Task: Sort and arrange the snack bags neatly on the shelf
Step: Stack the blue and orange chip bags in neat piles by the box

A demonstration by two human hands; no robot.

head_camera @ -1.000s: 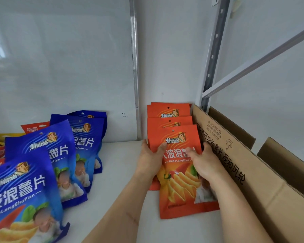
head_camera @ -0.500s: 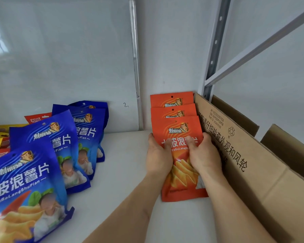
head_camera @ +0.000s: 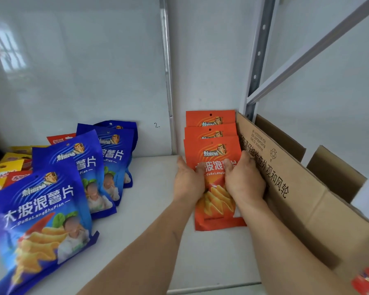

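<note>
You are holding the front orange snack bag (head_camera: pixel 216 184) with both hands, your left hand (head_camera: pixel 189 182) gripping its left edge and your right hand (head_camera: pixel 244 179) gripping its right edge, thumbs lying across the printed face. It is lying on the white shelf (head_camera: pixel 153 201) overlapping two more orange bags (head_camera: pixel 210 124) lined up behind it toward the back wall, just beside the cardboard box (head_camera: pixel 296 188) on your right. Well apart on your left, a row of blue snack bags (head_camera: pixel 73 177) is leaning in overlap, with red and yellow packets (head_camera: pixel 6 169) showing behind them.
</note>
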